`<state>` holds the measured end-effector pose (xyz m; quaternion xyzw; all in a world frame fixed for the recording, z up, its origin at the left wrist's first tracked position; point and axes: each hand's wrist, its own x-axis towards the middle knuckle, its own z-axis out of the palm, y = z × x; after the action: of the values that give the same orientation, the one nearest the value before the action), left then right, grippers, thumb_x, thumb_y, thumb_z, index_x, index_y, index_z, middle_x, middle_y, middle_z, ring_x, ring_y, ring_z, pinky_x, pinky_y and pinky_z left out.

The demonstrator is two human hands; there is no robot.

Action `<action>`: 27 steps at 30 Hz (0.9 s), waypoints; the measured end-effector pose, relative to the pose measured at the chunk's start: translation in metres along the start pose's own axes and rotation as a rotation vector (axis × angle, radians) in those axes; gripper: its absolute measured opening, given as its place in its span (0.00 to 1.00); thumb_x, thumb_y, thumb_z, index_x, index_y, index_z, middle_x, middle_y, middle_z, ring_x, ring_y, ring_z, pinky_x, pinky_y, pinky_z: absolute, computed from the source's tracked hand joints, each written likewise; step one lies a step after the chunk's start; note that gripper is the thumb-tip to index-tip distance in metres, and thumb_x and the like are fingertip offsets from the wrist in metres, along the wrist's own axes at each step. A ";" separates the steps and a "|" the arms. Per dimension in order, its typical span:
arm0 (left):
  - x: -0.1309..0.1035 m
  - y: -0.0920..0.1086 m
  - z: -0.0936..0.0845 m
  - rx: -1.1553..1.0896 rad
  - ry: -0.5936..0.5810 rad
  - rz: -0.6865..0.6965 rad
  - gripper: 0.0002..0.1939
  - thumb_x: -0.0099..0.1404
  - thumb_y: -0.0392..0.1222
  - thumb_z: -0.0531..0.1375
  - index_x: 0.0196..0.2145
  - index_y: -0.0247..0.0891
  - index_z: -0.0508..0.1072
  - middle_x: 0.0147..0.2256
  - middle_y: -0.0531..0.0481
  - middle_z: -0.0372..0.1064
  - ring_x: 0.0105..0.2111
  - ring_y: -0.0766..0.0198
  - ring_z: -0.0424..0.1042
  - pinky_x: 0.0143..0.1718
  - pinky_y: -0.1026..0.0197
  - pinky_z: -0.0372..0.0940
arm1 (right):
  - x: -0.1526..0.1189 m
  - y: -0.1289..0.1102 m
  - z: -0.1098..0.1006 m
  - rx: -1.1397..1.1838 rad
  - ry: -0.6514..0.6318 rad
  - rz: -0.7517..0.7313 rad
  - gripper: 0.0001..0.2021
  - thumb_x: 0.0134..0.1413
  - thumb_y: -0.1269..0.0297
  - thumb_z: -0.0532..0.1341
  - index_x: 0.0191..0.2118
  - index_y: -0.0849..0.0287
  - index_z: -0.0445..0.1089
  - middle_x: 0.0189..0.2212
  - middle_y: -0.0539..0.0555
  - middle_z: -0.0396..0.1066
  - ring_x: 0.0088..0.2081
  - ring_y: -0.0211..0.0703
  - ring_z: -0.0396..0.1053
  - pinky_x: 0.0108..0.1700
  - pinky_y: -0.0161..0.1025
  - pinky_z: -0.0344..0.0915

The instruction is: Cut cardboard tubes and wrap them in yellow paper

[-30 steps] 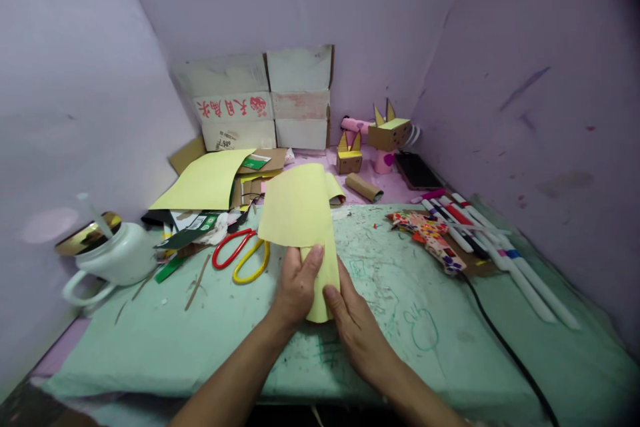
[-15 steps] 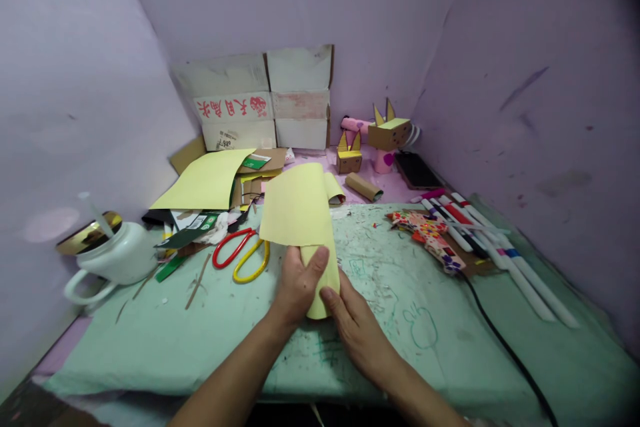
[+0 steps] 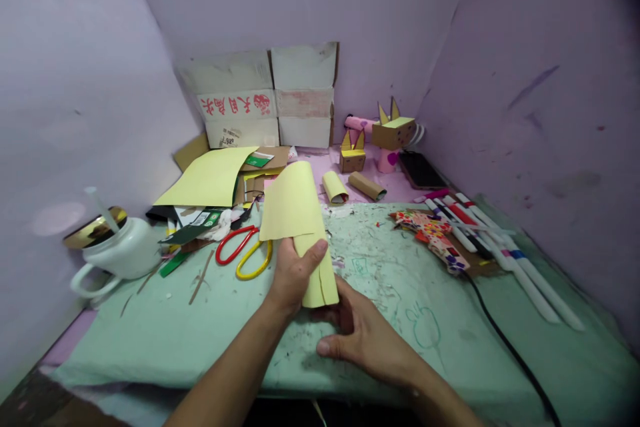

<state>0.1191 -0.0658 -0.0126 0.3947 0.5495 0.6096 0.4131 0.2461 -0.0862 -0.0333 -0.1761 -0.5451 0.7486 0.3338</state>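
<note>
A sheet of yellow paper [image 3: 293, 203], partly rolled into a tube with a loose flap to the left, is held above the table. My left hand [image 3: 295, 273] is closed around the lower part of the roll, thumb pressed on top. Below and right of the roll, my right hand [image 3: 363, 330] has its thumb apart from its fingers; the fingertips reach under the paper's lower end, partly hidden. Scissors [image 3: 255, 260] with one red and one yellow handle loop lie left of the paper. Behind it rest a short yellow tube [image 3: 334, 187] and a brown cardboard tube [image 3: 367, 185].
A white teapot-shaped cup [image 3: 123, 250] with a straw stands left, near paper scraps and another yellow sheet [image 3: 210, 177]. At right lie a flowered glue gun [image 3: 430, 233] with a black cord, several markers [image 3: 530, 280] and a phone [image 3: 423, 170]. Cardboard animal figures [image 3: 353, 159] stand behind.
My right hand has let its thumb off the paper and shifted down, opening up. The roll's lower end has tilted right, and the short yellow tube behind now shows more fully.
</note>
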 end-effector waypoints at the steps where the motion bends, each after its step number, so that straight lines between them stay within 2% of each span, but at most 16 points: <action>1: 0.000 0.000 0.000 -0.001 0.000 0.001 0.18 0.51 0.48 0.64 0.35 0.35 0.65 0.33 0.49 0.69 0.29 0.65 0.68 0.28 0.64 0.65 | 0.000 0.000 -0.001 0.038 -0.019 0.011 0.36 0.40 0.59 0.69 0.57 0.53 0.58 0.52 0.56 0.65 0.52 0.52 0.62 0.53 0.48 0.59; 4: 0.000 0.002 0.000 0.005 -0.007 0.007 0.18 0.51 0.47 0.64 0.35 0.35 0.66 0.31 0.50 0.69 0.28 0.65 0.68 0.28 0.64 0.65 | 0.001 0.005 -0.005 0.052 0.048 0.059 0.24 0.51 0.54 0.61 0.53 0.57 0.64 0.47 0.57 0.68 0.48 0.49 0.64 0.50 0.47 0.61; 7: -0.003 0.004 0.001 0.010 -0.014 0.009 0.18 0.49 0.46 0.66 0.35 0.34 0.68 0.29 0.51 0.69 0.27 0.64 0.68 0.28 0.64 0.65 | 0.002 0.011 -0.008 -0.002 0.137 0.100 0.18 0.56 0.56 0.57 0.49 0.58 0.67 0.43 0.56 0.70 0.44 0.47 0.66 0.47 0.45 0.63; 11: -0.006 0.005 0.004 -0.027 -0.001 -0.013 0.18 0.47 0.45 0.67 0.35 0.35 0.68 0.27 0.51 0.70 0.25 0.64 0.69 0.26 0.63 0.65 | 0.003 0.010 -0.006 -0.032 0.187 0.119 0.15 0.54 0.58 0.59 0.45 0.60 0.70 0.38 0.55 0.72 0.41 0.46 0.67 0.45 0.44 0.63; 15: -0.004 0.008 0.003 -0.116 0.068 -0.070 0.19 0.45 0.44 0.68 0.34 0.34 0.69 0.26 0.52 0.69 0.23 0.66 0.67 0.25 0.64 0.65 | 0.003 0.006 -0.003 0.145 0.199 0.120 0.16 0.52 0.56 0.61 0.44 0.59 0.71 0.36 0.55 0.73 0.37 0.43 0.69 0.41 0.41 0.66; 17: -0.001 0.009 0.002 -0.162 0.114 -0.093 0.19 0.47 0.46 0.66 0.34 0.33 0.68 0.25 0.53 0.68 0.22 0.67 0.66 0.24 0.63 0.64 | 0.003 0.006 -0.004 0.271 0.288 0.117 0.17 0.49 0.53 0.62 0.42 0.59 0.71 0.32 0.54 0.73 0.33 0.41 0.70 0.37 0.39 0.68; 19: 0.001 0.010 0.000 -0.218 0.164 -0.105 0.19 0.49 0.48 0.65 0.33 0.33 0.67 0.23 0.54 0.66 0.20 0.68 0.65 0.23 0.64 0.64 | 0.003 0.004 -0.003 0.354 0.407 0.127 0.16 0.45 0.53 0.65 0.34 0.62 0.73 0.25 0.53 0.72 0.27 0.38 0.70 0.30 0.35 0.69; 22: 0.004 0.009 -0.001 -0.281 0.241 -0.064 0.19 0.50 0.49 0.64 0.34 0.34 0.66 0.24 0.54 0.66 0.21 0.70 0.65 0.26 0.64 0.65 | 0.004 -0.002 0.003 0.402 0.506 0.172 0.14 0.39 0.58 0.69 0.25 0.66 0.72 0.22 0.52 0.71 0.21 0.32 0.65 0.19 0.27 0.65; 25: 0.003 0.005 0.001 -0.303 0.304 0.024 0.19 0.51 0.48 0.65 0.36 0.35 0.66 0.28 0.53 0.68 0.27 0.68 0.68 0.32 0.64 0.66 | 0.004 -0.009 0.011 0.514 0.540 0.226 0.15 0.34 0.62 0.71 0.28 0.68 0.73 0.25 0.52 0.71 0.17 0.27 0.62 0.13 0.22 0.59; 27: 0.001 0.003 0.002 -0.295 0.306 0.090 0.18 0.51 0.46 0.65 0.37 0.35 0.67 0.30 0.52 0.69 0.31 0.66 0.69 0.36 0.63 0.65 | 0.005 -0.012 0.016 0.635 0.564 0.256 0.16 0.31 0.65 0.73 0.30 0.68 0.74 0.24 0.49 0.71 0.14 0.23 0.59 0.10 0.19 0.55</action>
<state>0.1208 -0.0642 -0.0090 0.2570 0.4925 0.7541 0.3504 0.2367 -0.0919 -0.0157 -0.3283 -0.1495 0.8370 0.4115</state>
